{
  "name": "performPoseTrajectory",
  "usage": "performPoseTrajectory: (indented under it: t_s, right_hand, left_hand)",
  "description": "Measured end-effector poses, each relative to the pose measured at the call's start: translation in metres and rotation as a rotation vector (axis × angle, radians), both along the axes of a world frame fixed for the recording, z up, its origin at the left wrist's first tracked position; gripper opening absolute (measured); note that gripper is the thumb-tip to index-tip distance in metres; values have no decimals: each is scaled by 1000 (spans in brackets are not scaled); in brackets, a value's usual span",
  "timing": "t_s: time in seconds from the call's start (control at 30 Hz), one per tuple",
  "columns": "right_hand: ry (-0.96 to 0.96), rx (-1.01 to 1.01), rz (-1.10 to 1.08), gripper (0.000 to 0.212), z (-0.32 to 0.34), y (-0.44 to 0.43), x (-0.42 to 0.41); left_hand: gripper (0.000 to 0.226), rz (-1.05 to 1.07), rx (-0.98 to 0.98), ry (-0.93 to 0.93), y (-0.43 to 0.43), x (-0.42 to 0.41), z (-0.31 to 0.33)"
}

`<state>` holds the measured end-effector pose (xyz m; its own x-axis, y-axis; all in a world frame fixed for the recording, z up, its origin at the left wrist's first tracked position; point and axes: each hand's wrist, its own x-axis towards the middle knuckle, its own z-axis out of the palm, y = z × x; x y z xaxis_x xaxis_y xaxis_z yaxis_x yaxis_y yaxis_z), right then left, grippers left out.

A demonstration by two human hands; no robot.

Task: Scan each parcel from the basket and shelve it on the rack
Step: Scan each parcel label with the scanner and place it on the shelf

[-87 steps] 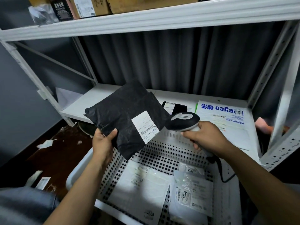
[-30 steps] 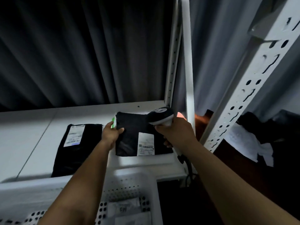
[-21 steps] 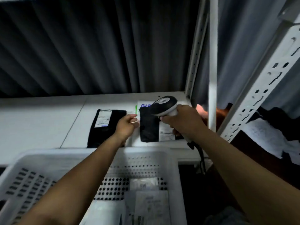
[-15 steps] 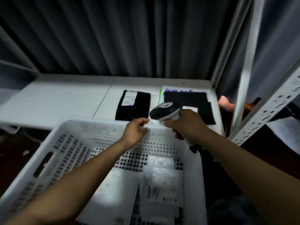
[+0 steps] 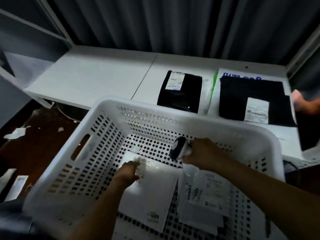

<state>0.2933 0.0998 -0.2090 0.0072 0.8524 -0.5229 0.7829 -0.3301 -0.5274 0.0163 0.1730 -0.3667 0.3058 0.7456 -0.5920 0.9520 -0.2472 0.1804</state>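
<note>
The fingers (image 5: 134, 165) of the left hand (image 5: 127, 172) bend down onto the upper edge of a white parcel (image 5: 152, 193). Motion blur hides whether they pinch it or only touch it. The white parcel lies flat on the floor of the white perforated basket (image 5: 103, 153). Just right of it, the fingers (image 5: 199, 144) of the right hand (image 5: 205, 154) are wrapped round the handle of the scanner (image 5: 180, 148), whose head points down into the basket. Below that hand lies a clear-bagged parcel (image 5: 207, 191), touching the white one. Beyond the basket, on the rack shelf (image 5: 97, 75), a black parcel (image 5: 180, 97) lies label up. To its right a second black parcel (image 5: 242, 96) lies on a white mailer (image 5: 251, 71).
</note>
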Motion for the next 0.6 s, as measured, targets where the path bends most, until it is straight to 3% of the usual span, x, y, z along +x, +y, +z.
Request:
performPoseTrajectory:
  t_s: [0.17,0.4,0.47,0.6]
  right_hand:
    - [-10,36,-37,30,-28,36,-1]
    - [-6,10,-79,33,-58,54,-1]
    - [11,21,-76,29,-60,51,-2]
    - [34,31,-61,36,-49,46,-8]
  left_hand:
    - [65,151,-31,-212,29,23,-43]
    - [92,-266,-13,189,56,28,-77]
    - [84,-306,22,227,57,25,-77]
    - [46,-259,29,208,52,24,-59]
